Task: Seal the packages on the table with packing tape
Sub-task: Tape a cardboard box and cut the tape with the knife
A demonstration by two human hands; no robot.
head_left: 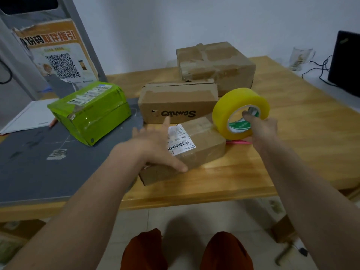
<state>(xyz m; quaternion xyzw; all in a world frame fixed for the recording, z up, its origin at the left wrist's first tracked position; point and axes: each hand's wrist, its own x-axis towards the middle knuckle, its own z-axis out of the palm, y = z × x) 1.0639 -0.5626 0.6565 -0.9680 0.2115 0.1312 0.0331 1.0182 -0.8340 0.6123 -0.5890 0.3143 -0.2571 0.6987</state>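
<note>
Your left hand (155,141) flat with fingers spread on the small labelled box (185,151), your right hand (263,129) with its grip clamped on the yellow tape roll (233,108), wooden table (292,133) beneath

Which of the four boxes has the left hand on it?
The nearest box, the brown one with the white barcode label. The left hand lies flat on its top; the green box and the two brown boxes behind are untouched.

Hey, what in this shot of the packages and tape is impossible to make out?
Head view only:
- Small box: its near top is covered by the left hand.
- Shipping label: print too small.
- Tape roll: free end not visible; right hand hides part of the core.
- Rear box: back side hidden.
</note>
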